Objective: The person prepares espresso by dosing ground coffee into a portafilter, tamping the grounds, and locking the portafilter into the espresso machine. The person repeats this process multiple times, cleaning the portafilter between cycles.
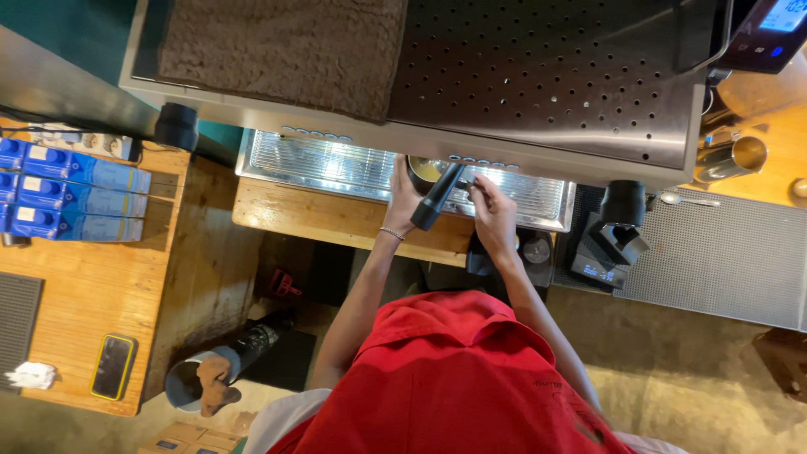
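Nearest the camera, a red apron (454, 378) filled the lower frame, both bare arms reaching up from it. The left hand (402, 197), with a thin bracelet (392, 234) at the wrist, cupped the side of a dark round basket (424, 171), its fingers curled against the rim. The right hand (494, 214) had its fingers closed around a thin tool near the basket; the black portafilter handle (435, 198) slanted down between the two hands. All this sat over the ribbed drip tray (336, 164) of a steel espresso machine (538, 84), beyond a wooden bench (336, 220). To the left, blue cartons (76, 193) and a yellow-cased phone (113, 366) lay on another bench.
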